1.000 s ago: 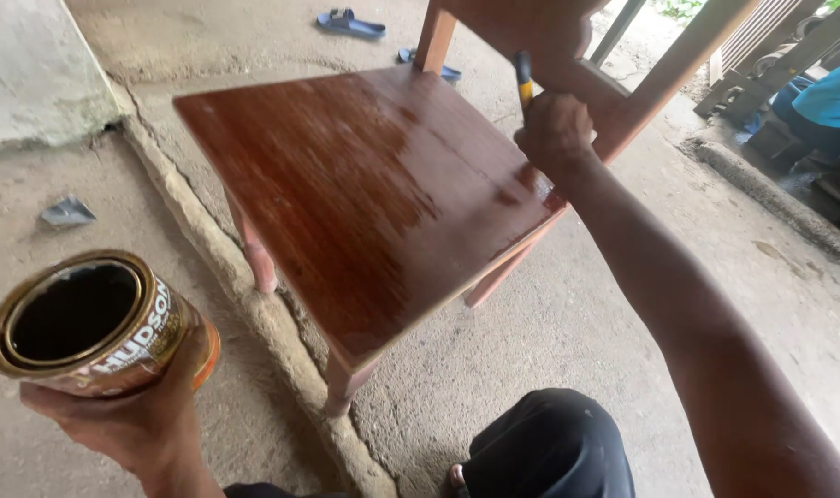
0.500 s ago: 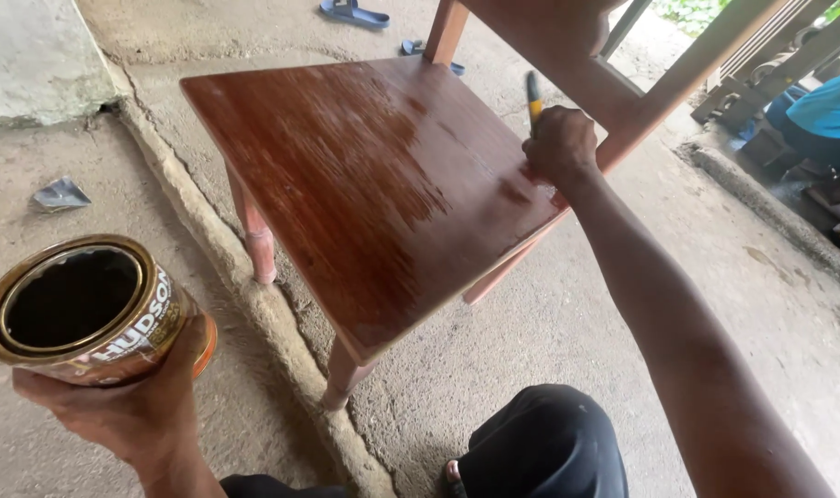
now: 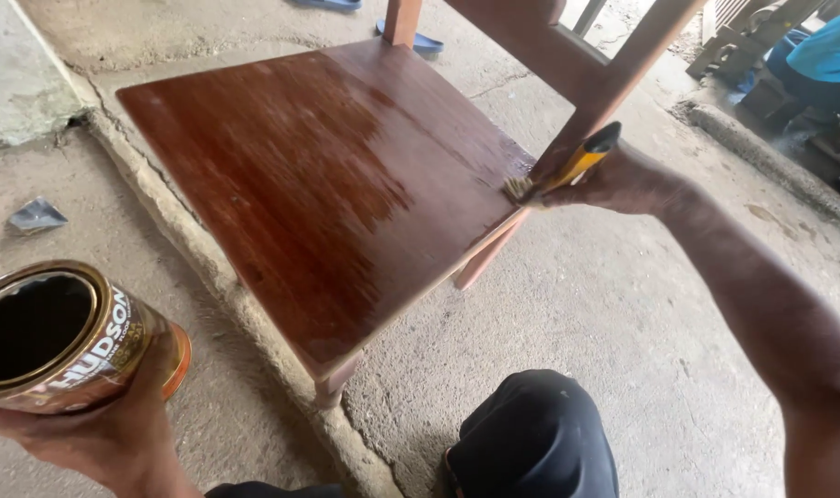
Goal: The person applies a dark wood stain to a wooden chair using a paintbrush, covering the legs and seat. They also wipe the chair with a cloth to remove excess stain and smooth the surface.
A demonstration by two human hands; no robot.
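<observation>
From the head view, the left hand [image 3: 106, 433] is clamped under an open round tin [image 3: 60, 337], gold-rimmed with a brown and orange label, at lower left. The right hand [image 3: 623, 180] grips a yellow-handled brush [image 3: 563, 173], its bristles touching the glossy brown seat [image 3: 319, 184] of a wooden chair standing on the rough concrete floor [image 3: 623, 323].

Both arms are bare from the fingers back to where the frame cuts them off; no sleeve, glove, watch or ring shows on either. The left hand [image 3: 106, 433] shows only a thumb and part of the palm, the wrist below them bare. The right hand [image 3: 614, 184] shows its back, the forearm behind it bare and long. A knee [image 3: 531, 438] below is covered in dark, almost black cloth.
</observation>
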